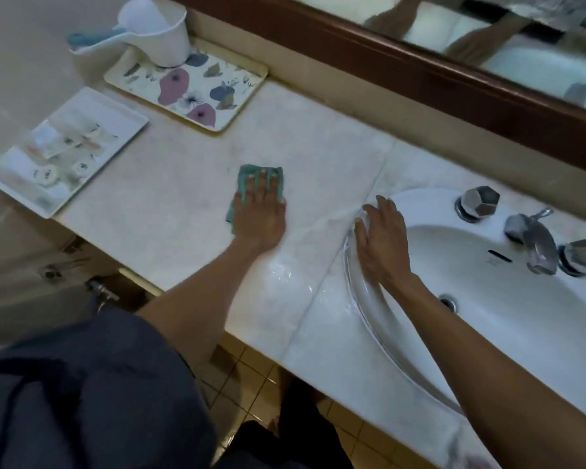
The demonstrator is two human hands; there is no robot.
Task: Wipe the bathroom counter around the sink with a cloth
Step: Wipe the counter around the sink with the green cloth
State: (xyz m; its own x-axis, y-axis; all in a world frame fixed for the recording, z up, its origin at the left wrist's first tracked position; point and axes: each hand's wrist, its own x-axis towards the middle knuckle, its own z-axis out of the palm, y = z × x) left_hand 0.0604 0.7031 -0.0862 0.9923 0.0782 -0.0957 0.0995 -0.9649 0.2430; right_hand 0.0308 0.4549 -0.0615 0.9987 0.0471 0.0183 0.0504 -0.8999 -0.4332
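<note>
A teal cloth (246, 174) lies flat on the pale marble counter (170, 211), left of the sink. My left hand (261, 214) presses down on the cloth with fingers spread, covering most of it. My right hand (381, 238) rests open on the left rim of the white oval sink (521, 316), fingers pointing away from me. A wet, shiny patch shows on the counter between my two arms.
A floral tray (217, 96) carrying a white scoop jug (156, 32) stands at the back left. A white tray of toiletries (65, 150) overhangs the counter's left end. Chrome faucet (538, 242) and two knobs sit behind the basin. A wood-framed mirror runs along the wall.
</note>
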